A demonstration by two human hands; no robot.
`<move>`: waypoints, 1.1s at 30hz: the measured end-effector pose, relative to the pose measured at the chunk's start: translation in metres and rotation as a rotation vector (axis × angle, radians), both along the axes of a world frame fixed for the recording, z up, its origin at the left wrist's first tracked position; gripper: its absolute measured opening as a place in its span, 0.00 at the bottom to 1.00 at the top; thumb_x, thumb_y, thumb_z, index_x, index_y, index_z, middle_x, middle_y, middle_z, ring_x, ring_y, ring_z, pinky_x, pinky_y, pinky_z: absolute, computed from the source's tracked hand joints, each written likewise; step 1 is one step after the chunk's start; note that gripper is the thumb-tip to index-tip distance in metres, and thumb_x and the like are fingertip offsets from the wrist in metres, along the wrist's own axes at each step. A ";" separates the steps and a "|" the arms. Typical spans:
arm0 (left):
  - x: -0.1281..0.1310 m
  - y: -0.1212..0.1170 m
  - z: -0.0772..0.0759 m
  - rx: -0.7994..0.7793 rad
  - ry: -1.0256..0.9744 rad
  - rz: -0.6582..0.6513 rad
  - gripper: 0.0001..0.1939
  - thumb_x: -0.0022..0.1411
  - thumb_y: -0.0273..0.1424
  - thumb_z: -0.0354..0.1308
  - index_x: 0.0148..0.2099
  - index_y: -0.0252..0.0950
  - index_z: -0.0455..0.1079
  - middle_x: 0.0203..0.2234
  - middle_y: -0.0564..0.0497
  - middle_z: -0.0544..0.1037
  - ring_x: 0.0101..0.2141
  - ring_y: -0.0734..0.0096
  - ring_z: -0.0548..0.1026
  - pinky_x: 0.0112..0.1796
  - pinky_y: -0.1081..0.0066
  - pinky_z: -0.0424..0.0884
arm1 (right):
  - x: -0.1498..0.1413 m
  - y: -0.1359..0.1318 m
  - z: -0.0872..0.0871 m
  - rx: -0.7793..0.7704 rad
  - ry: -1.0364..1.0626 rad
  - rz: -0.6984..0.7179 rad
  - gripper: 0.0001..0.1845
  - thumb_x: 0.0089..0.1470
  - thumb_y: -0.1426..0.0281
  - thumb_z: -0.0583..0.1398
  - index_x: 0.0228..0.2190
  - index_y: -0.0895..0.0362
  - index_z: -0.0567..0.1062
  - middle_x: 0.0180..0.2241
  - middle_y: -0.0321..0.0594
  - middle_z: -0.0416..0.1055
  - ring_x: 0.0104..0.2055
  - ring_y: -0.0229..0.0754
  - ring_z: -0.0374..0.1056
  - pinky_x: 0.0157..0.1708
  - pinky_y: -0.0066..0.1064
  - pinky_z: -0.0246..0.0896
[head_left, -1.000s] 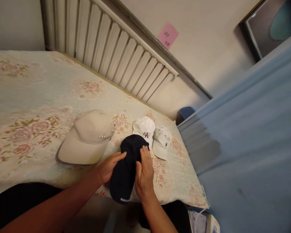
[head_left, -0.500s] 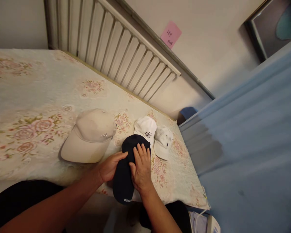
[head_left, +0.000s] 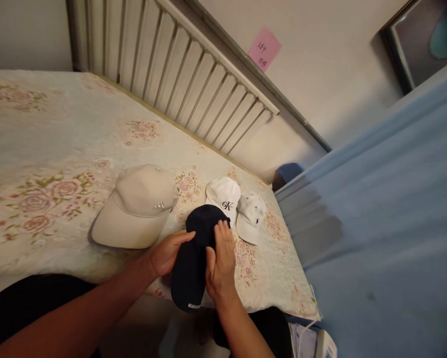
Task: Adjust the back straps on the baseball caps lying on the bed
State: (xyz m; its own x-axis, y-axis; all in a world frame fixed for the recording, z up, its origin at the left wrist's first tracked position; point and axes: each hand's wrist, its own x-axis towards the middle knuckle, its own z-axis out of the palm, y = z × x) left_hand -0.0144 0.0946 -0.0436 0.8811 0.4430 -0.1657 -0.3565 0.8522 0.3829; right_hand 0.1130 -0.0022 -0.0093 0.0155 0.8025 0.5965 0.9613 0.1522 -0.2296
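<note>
A dark navy baseball cap (head_left: 193, 258) with small white lettering at its brim edge is over the near edge of the bed. My left hand (head_left: 169, 252) grips its left side, thumb on top and the other fingers hidden beneath. Against the cap's right side lies my right hand (head_left: 222, 263), fingers stretched out and flat. To the left rests a beige cap (head_left: 141, 204) with a small striped logo. Just behind the navy cap are a white cap (head_left: 221, 189) with black letters, partly covered by it, and a second pale cap (head_left: 250, 216) with a small dark emblem.
A floral sheet (head_left: 74, 144) covers the bed. Beyond it stands a pale radiator (head_left: 193, 74) along the wall, below a pink note (head_left: 264, 48). A blue curtain (head_left: 376, 214) hangs at the right. Papers and a white box (head_left: 325, 343) sit low beside the bed.
My right hand moved left over the navy cap's crown, then back to its right side. My left hand kept its hold. The other caps stayed on the bed.
</note>
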 end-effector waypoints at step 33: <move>-0.003 -0.001 0.002 0.025 0.000 -0.011 0.16 0.57 0.30 0.58 0.48 0.31 0.74 0.33 0.43 0.82 0.30 0.63 0.78 0.38 0.65 0.71 | -0.005 -0.014 -0.010 -0.030 -0.024 0.016 0.29 0.61 0.73 0.50 0.62 0.59 0.50 0.63 0.52 0.51 0.66 0.51 0.44 0.60 0.58 0.49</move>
State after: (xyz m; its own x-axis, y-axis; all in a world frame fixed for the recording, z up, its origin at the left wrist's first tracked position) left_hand -0.0177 0.0932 -0.0414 0.8858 0.4372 -0.1553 -0.3470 0.8464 0.4039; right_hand 0.1084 -0.0158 -0.0189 -0.0117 0.8203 0.5718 0.9639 0.1613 -0.2117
